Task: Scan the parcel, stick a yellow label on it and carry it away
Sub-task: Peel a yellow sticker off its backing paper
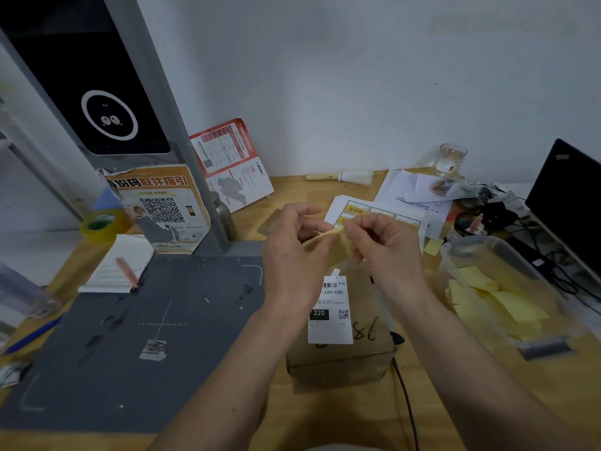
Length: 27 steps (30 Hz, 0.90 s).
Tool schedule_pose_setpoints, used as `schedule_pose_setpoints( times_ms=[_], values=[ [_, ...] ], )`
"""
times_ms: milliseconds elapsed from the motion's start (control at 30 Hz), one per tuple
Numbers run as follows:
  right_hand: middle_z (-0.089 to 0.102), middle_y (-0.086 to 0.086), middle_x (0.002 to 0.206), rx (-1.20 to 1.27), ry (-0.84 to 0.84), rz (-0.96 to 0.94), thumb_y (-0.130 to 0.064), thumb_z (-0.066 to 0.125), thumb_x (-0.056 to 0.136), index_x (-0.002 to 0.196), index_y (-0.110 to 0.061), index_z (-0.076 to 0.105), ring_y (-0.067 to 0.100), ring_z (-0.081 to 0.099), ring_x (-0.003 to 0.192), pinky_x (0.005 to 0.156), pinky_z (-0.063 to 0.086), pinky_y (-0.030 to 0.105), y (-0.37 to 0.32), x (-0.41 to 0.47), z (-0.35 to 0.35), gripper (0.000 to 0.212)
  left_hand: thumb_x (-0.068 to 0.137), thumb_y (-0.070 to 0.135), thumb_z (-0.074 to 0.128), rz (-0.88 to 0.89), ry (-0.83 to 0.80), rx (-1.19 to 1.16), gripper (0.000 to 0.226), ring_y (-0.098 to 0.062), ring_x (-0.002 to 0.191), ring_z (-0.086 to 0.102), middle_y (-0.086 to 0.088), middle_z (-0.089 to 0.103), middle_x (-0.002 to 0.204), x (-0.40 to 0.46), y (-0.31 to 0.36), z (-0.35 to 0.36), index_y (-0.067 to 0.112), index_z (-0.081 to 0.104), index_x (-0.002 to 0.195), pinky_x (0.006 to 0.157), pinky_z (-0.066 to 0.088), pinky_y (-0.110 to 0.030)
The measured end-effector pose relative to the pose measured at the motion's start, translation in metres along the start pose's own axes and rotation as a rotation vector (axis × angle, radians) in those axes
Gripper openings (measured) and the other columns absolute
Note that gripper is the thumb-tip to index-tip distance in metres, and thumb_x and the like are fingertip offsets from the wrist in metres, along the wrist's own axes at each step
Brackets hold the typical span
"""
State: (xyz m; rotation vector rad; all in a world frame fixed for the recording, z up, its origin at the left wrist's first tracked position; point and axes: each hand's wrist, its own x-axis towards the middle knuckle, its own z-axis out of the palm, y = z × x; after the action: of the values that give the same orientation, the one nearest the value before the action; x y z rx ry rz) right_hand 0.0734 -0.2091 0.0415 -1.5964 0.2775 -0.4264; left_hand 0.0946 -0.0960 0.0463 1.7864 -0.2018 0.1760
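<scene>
A small brown cardboard parcel (364, 356) lies on the wooden desk below my hands, with a white shipping label (330, 312) on top and "38" handwritten beside it. Both hands hover above its far end. My left hand (292, 252) and my right hand (380, 245) pinch a pale yellow label (328, 245) between their fingertips, holding it in the air. A sheet of yellow labels (374, 211) lies just behind my hands. The scanner stand (107, 102), with its dark screen, rises at the left over a grey scanning mat (146, 336).
A clear plastic tub (497, 288) with yellow backing papers stands at the right. A black laptop (569, 203) and cables fill the far right. A notepad with a pencil (120, 265), a tape roll (102, 224), a glass (452, 159) and papers (419, 190) lie around.
</scene>
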Motion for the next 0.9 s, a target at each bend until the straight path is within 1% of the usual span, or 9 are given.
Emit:
schedule_pose_setpoints(
  times_ms=[100, 200, 333, 467, 533, 600, 700, 767, 900],
  values=[
    [0.056, -0.005, 0.059, -0.018, 0.028, 0.016, -0.009, 0.064, 0.085, 0.074, -0.018, 0.065, 0.004, 0.048, 0.052, 0.052, 0.042, 0.016, 0.001, 0.002, -0.001, 0.014, 0.082, 0.009, 0.071, 0.011, 0.019, -0.038, 0.03, -0.002, 0.086, 0.065, 0.011, 0.071, 0.079, 0.0, -0.003, 0.0, 0.027, 0.058, 0.102, 0.081, 0.049, -0.019],
    [0.054, -0.007, 0.059, -0.052, 0.028, 0.015, -0.01, 0.063, 0.085, 0.073, -0.019, 0.064, 0.007, 0.047, 0.056, 0.059, 0.039, 0.021, 0.002, 0.004, -0.002, 0.014, 0.087, 0.013, 0.065, 0.034, 0.035, -0.027, 0.02, 0.003, 0.087, 0.065, 0.014, 0.073, 0.08, 0.001, -0.005, -0.001, 0.025, 0.062, 0.102, 0.079, 0.047, -0.013],
    [0.054, -0.009, 0.057, -0.074, 0.03, 0.03, -0.011, 0.062, 0.086, 0.072, -0.018, 0.064, 0.007, 0.046, 0.055, 0.06, 0.04, 0.022, 0.003, 0.005, -0.003, 0.016, 0.092, 0.012, 0.059, 0.032, 0.075, -0.026, 0.018, 0.001, 0.093, 0.067, 0.012, 0.074, 0.089, 0.004, -0.008, -0.001, 0.022, 0.066, 0.105, 0.085, 0.051, -0.023],
    [0.054, -0.007, 0.054, -0.081, 0.061, 0.039, -0.012, 0.06, 0.085, 0.069, -0.02, 0.063, 0.01, 0.047, 0.054, 0.059, 0.041, 0.025, 0.004, 0.006, -0.004, 0.018, 0.088, 0.009, 0.062, 0.172, 0.235, 0.124, 0.024, -0.004, 0.104, 0.056, 0.029, 0.056, 0.099, 0.002, -0.008, -0.004, 0.022, 0.066, 0.108, 0.089, 0.044, -0.015],
    [0.054, -0.002, 0.054, -0.069, 0.076, 0.042, -0.012, 0.059, 0.086, 0.072, -0.016, 0.064, 0.012, 0.048, 0.052, 0.059, 0.044, 0.026, 0.004, 0.006, -0.002, 0.015, 0.085, 0.008, 0.065, 0.267, 0.265, 0.216, 0.025, -0.01, 0.098, 0.055, 0.021, 0.051, 0.097, 0.001, -0.008, -0.003, 0.022, 0.067, 0.104, 0.08, 0.044, -0.014],
    [0.053, -0.001, 0.051, -0.037, 0.08, 0.046, -0.01, 0.058, 0.086, 0.076, -0.01, 0.065, 0.01, 0.048, 0.046, 0.054, 0.045, 0.022, 0.004, 0.006, -0.001, 0.013, 0.083, 0.008, 0.067, 0.295, 0.182, 0.212, 0.022, -0.012, 0.089, 0.059, 0.012, 0.053, 0.099, -0.002, -0.008, 0.002, 0.021, 0.068, 0.102, 0.075, 0.049, -0.019],
    [0.056, 0.0, 0.054, 0.065, 0.042, 0.056, -0.007, 0.06, 0.086, 0.077, -0.007, 0.065, 0.009, 0.049, 0.047, 0.051, 0.044, 0.021, 0.002, 0.004, 0.001, 0.011, 0.085, 0.015, 0.067, 0.256, 0.025, 0.184, 0.027, -0.01, 0.102, 0.061, 0.012, 0.06, 0.109, -0.008, -0.011, 0.009, 0.021, 0.067, 0.111, 0.089, 0.053, -0.031],
    [0.059, 0.002, 0.059, 0.114, 0.002, 0.051, -0.006, 0.062, 0.085, 0.075, -0.008, 0.066, 0.012, 0.052, 0.053, 0.053, 0.045, 0.023, 0.001, 0.004, 0.002, 0.011, 0.087, 0.018, 0.066, 0.176, -0.05, 0.105, 0.028, -0.005, 0.106, 0.062, 0.012, 0.066, 0.111, -0.01, -0.014, 0.011, 0.021, 0.067, 0.115, 0.093, 0.052, -0.032],
    [0.064, 0.008, 0.067, 0.18, -0.04, 0.041, -0.005, 0.062, 0.086, 0.08, -0.003, 0.067, 0.015, 0.057, 0.058, 0.054, 0.047, 0.024, 0.002, 0.004, 0.002, 0.008, 0.089, 0.005, 0.06, 0.008, -0.14, -0.121, 0.029, -0.009, 0.095, 0.069, 0.003, 0.074, 0.101, -0.007, -0.008, 0.01, 0.02, 0.071, 0.112, 0.085, 0.057, -0.028]
  ],
)
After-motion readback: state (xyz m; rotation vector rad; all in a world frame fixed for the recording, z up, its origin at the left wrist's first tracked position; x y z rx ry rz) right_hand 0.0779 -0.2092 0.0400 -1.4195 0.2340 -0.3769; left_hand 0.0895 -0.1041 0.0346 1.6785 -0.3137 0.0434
